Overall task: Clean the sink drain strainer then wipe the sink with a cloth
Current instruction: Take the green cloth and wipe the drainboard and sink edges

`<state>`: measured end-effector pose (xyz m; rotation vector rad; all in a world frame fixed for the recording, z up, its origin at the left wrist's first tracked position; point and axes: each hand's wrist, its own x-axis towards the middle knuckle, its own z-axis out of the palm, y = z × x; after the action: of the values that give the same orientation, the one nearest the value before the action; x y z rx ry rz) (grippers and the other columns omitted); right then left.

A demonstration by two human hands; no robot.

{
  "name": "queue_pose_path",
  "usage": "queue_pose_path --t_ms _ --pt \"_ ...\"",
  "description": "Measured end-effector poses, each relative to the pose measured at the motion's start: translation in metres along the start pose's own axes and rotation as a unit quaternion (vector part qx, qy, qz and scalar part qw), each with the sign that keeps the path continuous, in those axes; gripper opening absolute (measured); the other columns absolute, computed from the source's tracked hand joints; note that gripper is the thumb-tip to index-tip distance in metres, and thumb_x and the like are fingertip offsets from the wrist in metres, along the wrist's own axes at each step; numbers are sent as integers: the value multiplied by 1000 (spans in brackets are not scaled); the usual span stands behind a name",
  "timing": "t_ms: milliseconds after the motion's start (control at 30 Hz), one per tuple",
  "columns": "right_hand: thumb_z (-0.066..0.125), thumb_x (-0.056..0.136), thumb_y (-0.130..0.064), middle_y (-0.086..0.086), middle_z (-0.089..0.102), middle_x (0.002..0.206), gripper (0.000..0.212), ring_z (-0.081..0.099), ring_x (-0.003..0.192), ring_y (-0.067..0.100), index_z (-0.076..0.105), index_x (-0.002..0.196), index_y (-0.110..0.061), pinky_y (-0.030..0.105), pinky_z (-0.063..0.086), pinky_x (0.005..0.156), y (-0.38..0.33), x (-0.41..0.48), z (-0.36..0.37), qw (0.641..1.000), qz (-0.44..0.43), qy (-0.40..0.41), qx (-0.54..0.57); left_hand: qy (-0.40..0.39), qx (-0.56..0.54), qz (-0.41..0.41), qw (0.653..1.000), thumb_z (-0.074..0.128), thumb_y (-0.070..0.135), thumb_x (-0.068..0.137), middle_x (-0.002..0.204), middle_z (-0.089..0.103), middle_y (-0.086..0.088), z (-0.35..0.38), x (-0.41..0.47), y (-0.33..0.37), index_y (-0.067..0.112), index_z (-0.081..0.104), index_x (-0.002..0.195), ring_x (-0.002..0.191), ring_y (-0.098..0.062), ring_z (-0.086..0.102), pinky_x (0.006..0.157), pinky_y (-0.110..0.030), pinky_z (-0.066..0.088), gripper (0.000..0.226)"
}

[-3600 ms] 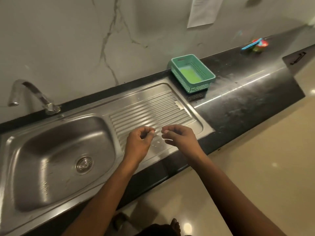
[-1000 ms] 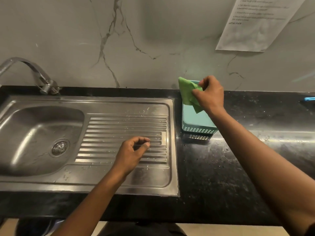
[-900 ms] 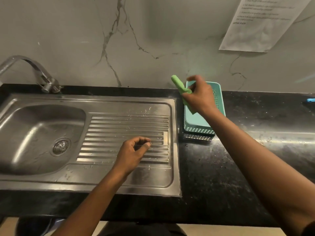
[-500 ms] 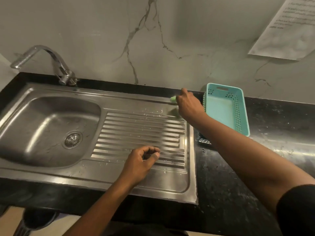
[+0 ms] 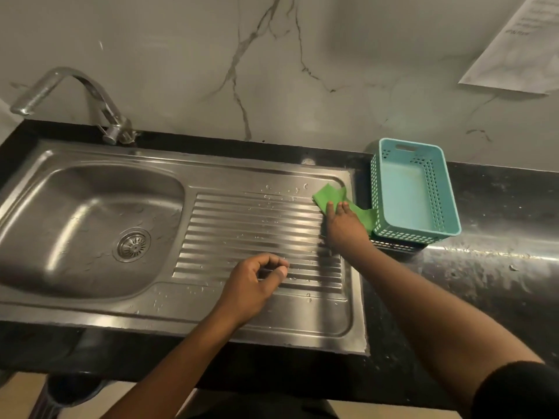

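A steel sink fills the left half, with a round drain strainer seated in its basin. To its right runs the ribbed drainboard, dotted with water drops. A green cloth lies flat at the drainboard's far right corner, and my right hand presses down on it with fingers spread. My left hand hovers over the front of the drainboard, fingers curled to the thumb, with nothing seen in it.
A teal plastic basket stands empty on the black counter, right beside the cloth. A curved steel tap rises behind the basin. A paper sheet hangs on the marble wall at upper right.
My right hand lifted the green cloth out of the teal basket, carried it left and laid it flat on the drainboard's far right corner. My left hand stayed curled over the drainboard.
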<state>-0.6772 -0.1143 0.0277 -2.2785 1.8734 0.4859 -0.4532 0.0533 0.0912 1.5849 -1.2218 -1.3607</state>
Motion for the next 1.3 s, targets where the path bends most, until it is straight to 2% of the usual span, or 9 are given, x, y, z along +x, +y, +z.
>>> queue_pose_path --t_ms 233,467,667,767,833,967,1067,1167,1300 --pt "33 109 -15 32 19 167 65 16 158 43 4 163 4 48 23 128 -21 -66 28 1000 18 -3 -10 -19 8 7 1000 71 22 98 101 82 8 -1 7 -1 29 82 101 97 -12 75 87 -39 63 13" --pt "32 110 -15 33 14 168 66 11 159 45 -2 162 6 49 19 129 -36 -132 48 999 21 -32 15 -43 12 11 999 71 24 99 102 81 10 -4 12 -8 33 81 101 96 -11 75 80 -28 61 14" --pt "33 111 -16 33 11 168 66 9 159 45 -4 163 4 50 12 130 -50 -191 51 998 6 -53 19 -46 2 10 999 71 22 99 103 82 4 -6 17 -8 29 81 103 98 -15 76 85 -36 63 13" --pt "38 110 -17 29 18 169 62 19 158 41 11 164 -2 46 19 129 -55 -211 40 993 5 -99 62 -45 -6 7 999 71 22 99 105 82 3 -6 20 -7 30 81 104 100 -14 76 87 -35 62 14" --pt "48 105 -15 24 40 160 54 42 149 36 37 157 -9 44 38 121 -54 -216 19 980 20 -137 143 -54 -5 7 999 71 23 99 105 81 3 -6 20 -5 30 81 105 100 -13 76 85 -33 61 13" --pt "50 97 -2 14 69 133 46 68 118 30 63 139 -12 42 55 103 -31 -200 -30 906 101 -184 368 -63 -4 10 998 70 23 99 105 81 4 -7 21 -3 31 81 104 100 -14 75 83 -31 61 14" --pt "44 96 7 10 73 117 51 71 100 22 64 140 -11 45 61 94 -11 -181 -52 844 156 -110 501 -60 -3 8 998 69 24 99 107 81 4 -12 22 -3 32 80 105 101 -15 75 88 -37 62 14" --pt "44 92 6 11 75 102 60 75 79 23 61 145 -18 50 64 79 -2 -159 -56 867 156 51 470 -42 -2 6 999 70 23 100 108 80 3 -18 22 -2 30 80 107 103 -16 75 91 -41 63 14" --pt "50 94 -1 20 52 153 57 59 133 37 55 149 -14 45 47 111 -15 -124 -25 937 97 107 317 -20 0 0 1000 70 20 99 109 80 2 -27 22 -3 25 79 109 104 -18 75 94 -45 62 14"
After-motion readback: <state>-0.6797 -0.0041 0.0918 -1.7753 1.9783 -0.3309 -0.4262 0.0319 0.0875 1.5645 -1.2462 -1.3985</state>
